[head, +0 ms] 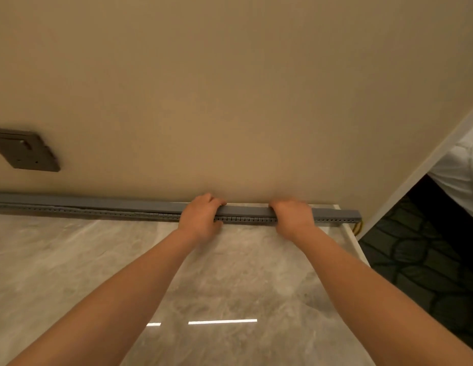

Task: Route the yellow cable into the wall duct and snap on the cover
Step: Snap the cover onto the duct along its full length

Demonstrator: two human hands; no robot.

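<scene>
A long grey slotted duct point(98, 211) runs along the foot of the beige wall, just above the marble floor. A smooth grey cover point(246, 211) lies along its top. My left hand point(201, 216) grips the duct and cover, fingers curled over the top edge and thumb below. My right hand point(293, 217) grips it the same way a little to the right. A short loop of yellow cable point(358, 228) hangs out of the duct's right end at the wall corner. The cable inside the duct is hidden.
A dark socket plate point(27, 153) sits on the wall at the left. The wall ends in a corner point(404, 180) at the right, with dark patterned carpet point(420, 262) beyond a pale threshold. White fabric point(462, 170) shows at the far right.
</scene>
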